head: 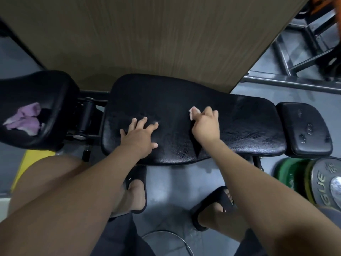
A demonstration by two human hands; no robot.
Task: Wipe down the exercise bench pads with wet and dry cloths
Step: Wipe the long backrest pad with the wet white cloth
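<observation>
1. Your L hand [139, 134] lies flat on the long centre pad [249, 130], palm down. Fingers are straight & spread wide, holding nothing.
2. Your R hand [205, 124] is on the same pad, to the right of the L hand, w/ a gap between the two. Its fingers curl round a small pale cloth [193, 112] & press it to the pad. Only a corner of cloth shows past the knuckles.
3. Centre pad is black, cracked vinyl w/ a glossy, wet-looking sheen along its near edge & right part.
4. Purple cloth [24, 120] lies bunched on the angled pad [46, 85] at far left, well apart from both hands & untouched.
5. Small end pad [304, 130] sits just beside the centre pad's right end, w/ droplets on top.
6. Wood-grain panel [147, 37] stands behind the bench. Can't tell if it touches the pad.
7. Green plate [287, 174] & grey plate [324, 183] stand on edge at lower right, near the end pad.
8. Your feet are in black slides [137, 182] on the grey floor [166, 182], near the centre pad's front edge.
</observation>
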